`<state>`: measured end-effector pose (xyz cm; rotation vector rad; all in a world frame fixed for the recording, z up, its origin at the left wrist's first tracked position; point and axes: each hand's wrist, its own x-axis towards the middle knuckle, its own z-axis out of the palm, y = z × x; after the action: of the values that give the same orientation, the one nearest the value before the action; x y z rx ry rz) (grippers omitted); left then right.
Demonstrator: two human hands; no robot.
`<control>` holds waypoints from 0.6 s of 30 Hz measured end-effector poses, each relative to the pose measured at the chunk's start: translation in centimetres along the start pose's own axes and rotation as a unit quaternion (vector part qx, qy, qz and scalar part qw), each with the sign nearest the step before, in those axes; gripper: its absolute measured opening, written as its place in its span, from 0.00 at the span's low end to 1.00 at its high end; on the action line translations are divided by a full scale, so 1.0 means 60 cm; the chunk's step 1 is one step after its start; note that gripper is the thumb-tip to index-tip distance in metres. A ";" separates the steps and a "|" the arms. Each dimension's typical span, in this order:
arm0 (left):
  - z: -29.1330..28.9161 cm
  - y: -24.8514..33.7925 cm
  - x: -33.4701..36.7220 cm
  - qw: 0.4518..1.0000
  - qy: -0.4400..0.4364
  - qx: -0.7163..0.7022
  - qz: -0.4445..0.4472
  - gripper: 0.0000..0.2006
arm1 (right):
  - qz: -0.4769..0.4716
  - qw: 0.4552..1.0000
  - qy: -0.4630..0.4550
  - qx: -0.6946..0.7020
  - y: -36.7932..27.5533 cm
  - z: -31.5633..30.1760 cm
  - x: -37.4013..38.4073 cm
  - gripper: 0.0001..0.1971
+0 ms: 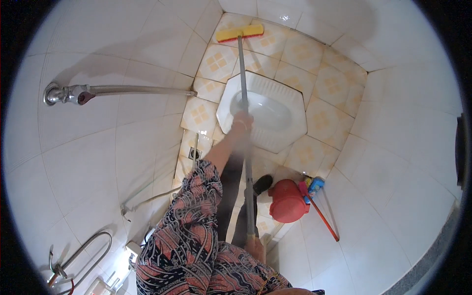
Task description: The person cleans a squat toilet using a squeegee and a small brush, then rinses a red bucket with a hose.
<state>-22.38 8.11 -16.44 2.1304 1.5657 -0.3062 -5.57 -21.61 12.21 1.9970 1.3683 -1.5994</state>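
Container: a round red plastic bucket (289, 202) is seen at right; its contents cannot be told.
Ceramic: a white ribbed squat toilet (278, 133) is set among yellow-patterned floor tiles (302, 53).
Tool: a grey-poled, yellow-headed, red-bristled brush (244, 91) is held over the toilet, its head beyond.
Forward grip: mid-pole is grasped by the left hand (242, 121), arm outstretched.
Near grip: the pole's end is clasped by the right hand (254, 248).

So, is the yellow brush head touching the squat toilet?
Apart: the head view shows patterned floor tiles between the yellow brush head and the squat toilet.
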 end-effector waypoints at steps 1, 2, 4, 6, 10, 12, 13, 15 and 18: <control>-0.017 -0.051 0.019 0.995 -0.094 -0.006 -0.023 0.08 | -0.023 0.999 0.010 0.024 -0.033 0.009 0.014 0.08; -0.033 -0.046 0.034 0.979 -0.059 -0.151 -0.121 0.08 | -0.019 0.998 0.031 0.051 -0.049 0.000 0.034 0.08; -0.072 -0.057 0.072 0.996 -0.074 -0.027 -0.050 0.06 | 0.064 0.989 0.019 0.131 -0.090 -0.031 0.072 0.09; -0.085 -0.049 0.078 0.999 -0.030 0.009 -0.034 0.06 | -0.024 0.994 0.048 0.094 -0.076 -0.035 0.088 0.12; -0.059 0.051 0.030 0.994 -0.035 -0.069 -0.081 0.07 | 0.106 0.980 0.025 0.169 0.019 -0.172 0.033 0.12; -0.014 0.148 0.006 0.864 0.169 -0.342 -0.329 0.13 | 0.033 0.992 0.083 -0.092 0.062 -0.276 -0.008 0.12; -0.067 0.231 0.009 0.682 0.144 -0.602 -0.389 0.14 | 0.046 0.981 0.148 -0.118 0.090 -0.342 -0.041 0.12; -0.143 0.267 0.012 0.434 0.111 -0.787 -0.425 0.16 | -0.001 0.921 0.245 -0.305 0.102 -0.440 -0.069 0.08; -0.103 0.243 0.090 0.462 0.227 -0.776 -0.365 0.15 | -0.054 0.865 0.267 -0.422 0.024 -0.549 -0.005 0.07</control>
<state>-7.52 12.26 -10.01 -0.0197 1.6338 1.1432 16.51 -0.27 24.21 1.8123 1.9305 -0.2748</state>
